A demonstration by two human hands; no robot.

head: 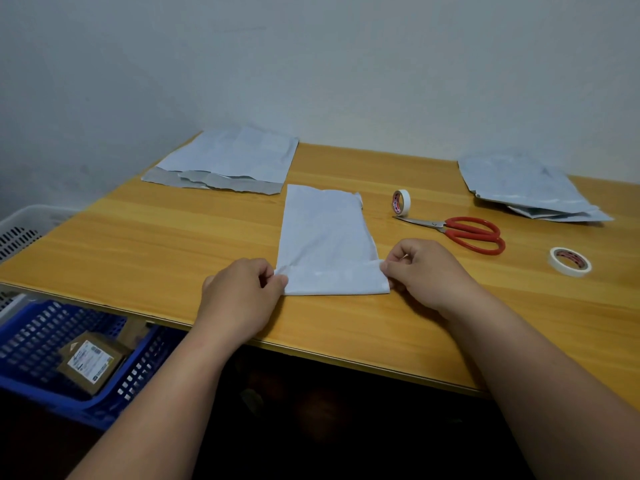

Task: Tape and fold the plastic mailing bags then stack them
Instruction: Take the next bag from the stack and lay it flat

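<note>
A folded white plastic mailing bag (325,237) lies flat on the middle of the wooden table (156,237), long side running away from me. Its near end is folded over into a short flap. My left hand (242,289) pinches the flap's left corner. My right hand (426,268) pinches the flap's right corner. A pile of flat mailing bags (228,157) lies at the back left, with grey open ends facing me. Another pile of bags (526,185) sits at the back right.
An upright tape roll (401,201) stands right of the bag, red-handled scissors (464,232) lie beside it, and a second tape roll (569,261) lies flat further right. Left of the table are a blue basket (41,337) holding a brown parcel (91,362) and a white basket (24,226).
</note>
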